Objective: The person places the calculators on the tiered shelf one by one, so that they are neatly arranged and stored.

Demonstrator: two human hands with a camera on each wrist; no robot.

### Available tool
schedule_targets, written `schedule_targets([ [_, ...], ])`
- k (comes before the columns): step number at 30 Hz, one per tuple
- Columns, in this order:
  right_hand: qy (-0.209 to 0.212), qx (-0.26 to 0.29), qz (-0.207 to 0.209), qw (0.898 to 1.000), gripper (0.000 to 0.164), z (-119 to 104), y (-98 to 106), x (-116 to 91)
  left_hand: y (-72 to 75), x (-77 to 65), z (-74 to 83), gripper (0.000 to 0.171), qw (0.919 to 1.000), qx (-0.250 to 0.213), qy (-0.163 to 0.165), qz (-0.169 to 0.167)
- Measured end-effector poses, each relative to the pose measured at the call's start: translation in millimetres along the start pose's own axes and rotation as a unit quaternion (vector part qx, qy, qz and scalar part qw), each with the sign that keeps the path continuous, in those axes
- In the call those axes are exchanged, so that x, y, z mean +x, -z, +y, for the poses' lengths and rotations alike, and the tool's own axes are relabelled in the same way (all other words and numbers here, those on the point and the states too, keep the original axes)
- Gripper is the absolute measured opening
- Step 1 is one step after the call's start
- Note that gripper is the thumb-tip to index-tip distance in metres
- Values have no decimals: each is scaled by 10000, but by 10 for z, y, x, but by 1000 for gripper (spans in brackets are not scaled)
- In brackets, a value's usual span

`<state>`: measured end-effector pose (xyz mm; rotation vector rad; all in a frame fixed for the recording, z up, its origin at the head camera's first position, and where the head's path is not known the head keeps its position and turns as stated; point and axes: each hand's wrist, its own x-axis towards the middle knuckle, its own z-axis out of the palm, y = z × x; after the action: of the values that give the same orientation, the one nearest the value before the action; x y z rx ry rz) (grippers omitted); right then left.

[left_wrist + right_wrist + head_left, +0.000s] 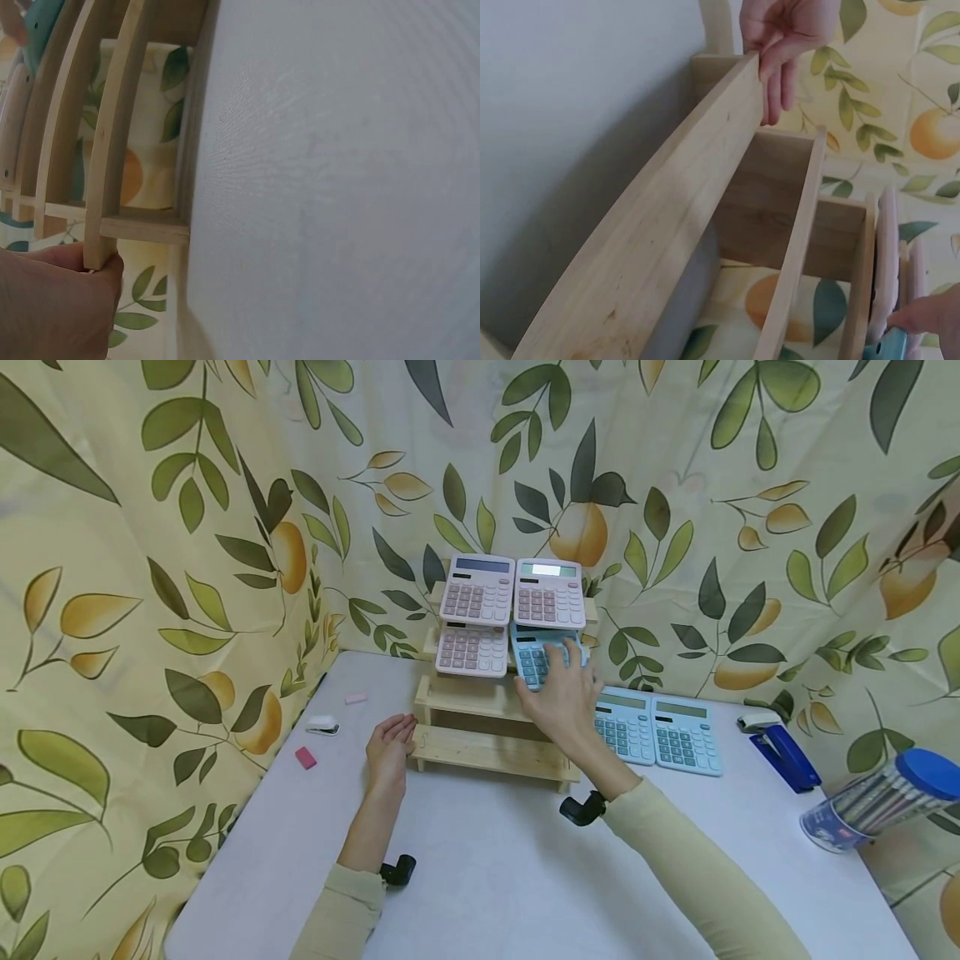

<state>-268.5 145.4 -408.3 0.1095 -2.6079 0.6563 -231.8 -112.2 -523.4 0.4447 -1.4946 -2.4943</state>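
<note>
A stepped wooden rack [495, 753] stands on the white table. My left hand [388, 753] holds the left end of its lowest step; the left wrist view shows thumb and fingers about the board end [101, 244]. With my right hand [564, 697] I grip a blue calculator [531, 658] by its right part, on an upper step. In the right wrist view the thumb [930, 313] lies against the blue calculator's edge [889, 346]. A pink calculator [471, 652] leans to its left. Two more pink calculators, left [477, 592] and right [549, 595], occupy the top step.
Two blue calculators, one nearer [625, 727] and one farther right [686, 737], lie right of the rack. Beyond them are a blue stapler [786, 758] and a pen tub [836, 827]. A white stapler [322, 725], pink eraser [305, 757] and pale eraser [356, 698] lie left.
</note>
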Motion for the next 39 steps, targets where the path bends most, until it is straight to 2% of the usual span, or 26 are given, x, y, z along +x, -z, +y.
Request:
schedule_targets([
  [5,-133,-100,-111,9998,82,2,-28,25,-12,-18,10,59,10000,-3,8,9],
  [10,19,-124,-148,9998,83,8,-24,-7,-21,-22,2,59,10000,-2,18,13],
  [21,383,-37,-100,9992,72,-10,1,-87,-6,-22,-2,58,10000,-69,16,-61],
  [39,452,10,-7,9990,66,-5,-34,-76,-4,-27,0,58,9999,-95,29,-41],
])
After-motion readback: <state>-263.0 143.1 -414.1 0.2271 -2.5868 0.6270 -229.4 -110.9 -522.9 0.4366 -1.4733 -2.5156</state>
